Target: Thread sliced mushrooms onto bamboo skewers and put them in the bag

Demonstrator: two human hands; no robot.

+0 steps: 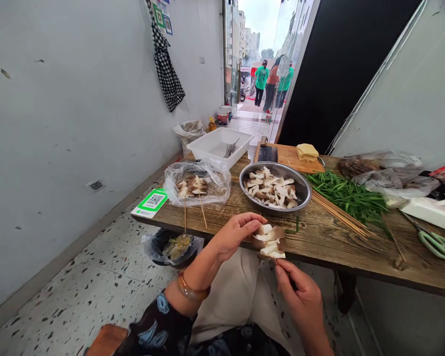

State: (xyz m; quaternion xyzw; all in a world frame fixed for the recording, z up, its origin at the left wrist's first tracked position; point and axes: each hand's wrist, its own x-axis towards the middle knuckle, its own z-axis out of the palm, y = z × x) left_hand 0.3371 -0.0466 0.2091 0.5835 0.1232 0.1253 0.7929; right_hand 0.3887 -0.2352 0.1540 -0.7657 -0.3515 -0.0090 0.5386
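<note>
Threaded mushroom pieces form a mushroom skewer (270,241) held between my hands at the table's front edge. My left hand (234,236) is closed on the upper end of the pieces, thumb against them. Below them, my right hand (298,287) pinches the stick, most of which its fingers hide. Just beyond stands a steel bowl (307,197) of sliced mushrooms (272,189). To the left, finished mushroom skewers (193,186) lie on a clear plastic bag (220,190), their sticks pointing toward me. Loose bamboo sticks (341,215) lie right of the bowl.
Green chives (348,198) and green-handled scissors (439,245) lie to the right. Behind are a white tub (207,146) and a cutting board (287,153) with a cleaver (267,154) and stacked tofu sheets (307,151). A lined bin (174,247) stands below. People stand outside the doorway.
</note>
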